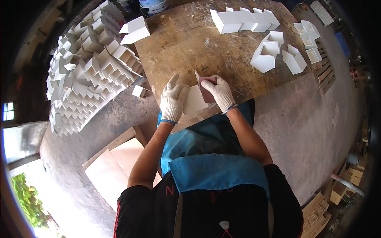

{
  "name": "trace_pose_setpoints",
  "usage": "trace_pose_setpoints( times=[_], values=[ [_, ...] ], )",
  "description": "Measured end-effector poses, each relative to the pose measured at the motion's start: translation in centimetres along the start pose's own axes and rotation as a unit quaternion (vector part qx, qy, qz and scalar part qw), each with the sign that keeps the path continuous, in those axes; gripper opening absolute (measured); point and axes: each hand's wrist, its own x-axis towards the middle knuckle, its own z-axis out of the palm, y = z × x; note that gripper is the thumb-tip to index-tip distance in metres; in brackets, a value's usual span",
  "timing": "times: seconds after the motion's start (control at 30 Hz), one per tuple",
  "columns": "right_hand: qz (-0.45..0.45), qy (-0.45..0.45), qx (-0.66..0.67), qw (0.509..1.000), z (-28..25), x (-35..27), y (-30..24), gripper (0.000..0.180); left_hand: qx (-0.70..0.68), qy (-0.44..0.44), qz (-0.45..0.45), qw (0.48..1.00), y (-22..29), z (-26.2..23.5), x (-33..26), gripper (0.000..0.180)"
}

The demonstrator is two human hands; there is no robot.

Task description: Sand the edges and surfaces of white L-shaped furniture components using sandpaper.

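Note:
On the near edge of a worn wooden table sits a white open box piece [193, 100] with an upright panel. My left hand [173, 99], in a white knit glove, grips its left side, one finger stretched out and the others curled at the piece. A folded reddish-brown sheet of sandpaper [206, 96] is pinched in my gloved right hand [218, 90], thumb on top. It lies against the upright panel, partly hiding the right side of the piece. The undersides of both hands are hidden.
Several white box pieces stand on the wooden table [174, 51] at the far right [246, 20]. A large stack of similar boxes [91, 71] rises at the left. Below it, pale boards [115, 158] lean near my left arm. A wooden pallet [326, 73] lies at the right.

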Motion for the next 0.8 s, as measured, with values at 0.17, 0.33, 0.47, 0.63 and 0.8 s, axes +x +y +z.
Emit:
trace_pose_setpoints(
  times=[0.17, 0.33, 0.47, 0.63, 0.8],
  values=[
    [0.097, -0.032, 0.126, 0.987, -0.4, -4.8, 2.3, 0.021, 0.008, 0.004, 0.004, 1.0, -0.5, 0.4, -0.3, 0.017],
    [0.007, 0.01, 0.039, 0.999, 0.5, 0.6, -0.3, 0.026, 0.001, -0.003, -0.007, 1.0, 0.1, 0.1, 0.2, 0.016],
    [0.034, -0.018, 0.1, 0.994, 0.0, -2.3, 2.7, 0.021, 0.001, -0.009, -0.021, 1.0, 0.2, 0.0, 0.4, 0.016],
    [0.128, -0.048, 0.105, 0.985, -3.4, -8.7, 2.7, 0.018, 0.295, -0.027, 0.096, 0.95, 1.6, -1.4, 0.8, 0.02],
    [0.182, 0.05, 0.224, 0.956, -4.6, -7.8, 2.5, 0.021, 0.304, -0.087, 0.184, 0.931, 3.2, -1.1, 4.4, 0.041]
  ],
)
